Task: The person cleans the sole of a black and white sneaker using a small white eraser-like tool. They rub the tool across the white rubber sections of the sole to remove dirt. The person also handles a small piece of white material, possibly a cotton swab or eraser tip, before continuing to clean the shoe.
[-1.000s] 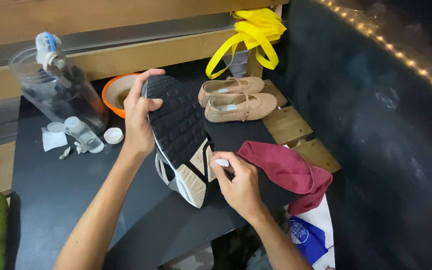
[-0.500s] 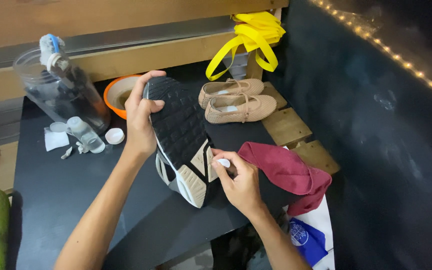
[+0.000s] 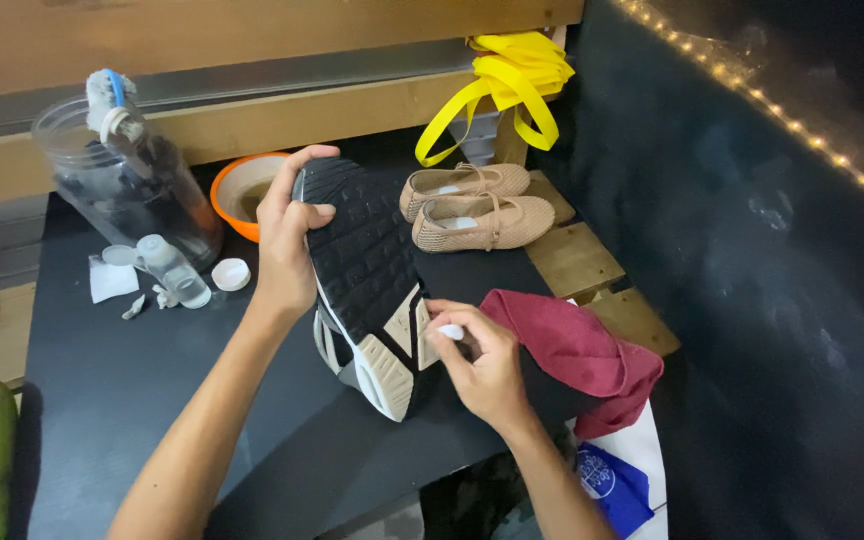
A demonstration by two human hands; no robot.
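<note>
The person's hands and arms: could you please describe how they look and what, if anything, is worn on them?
Both forearms are bare up to the frame edge, with no sleeves in view. The left hand and right hand wear no gloves, and no rings, watch or bracelet are visible. The fingers are slim, with short, unpainted nails.

Count, clock directions from the sneaker:
- One black-soled sneaker, centre.
- Two beige flat shoes, 1 o'clock.
- One maroon cloth, 4 o'clock.
- One orange bowl, 11 o'clock.
- One clear plastic jar, 10 o'clock.
- One small bottle and one white cap, 9 o'clock.
- One yellow strap bundle, 12 o'clock.
</note>
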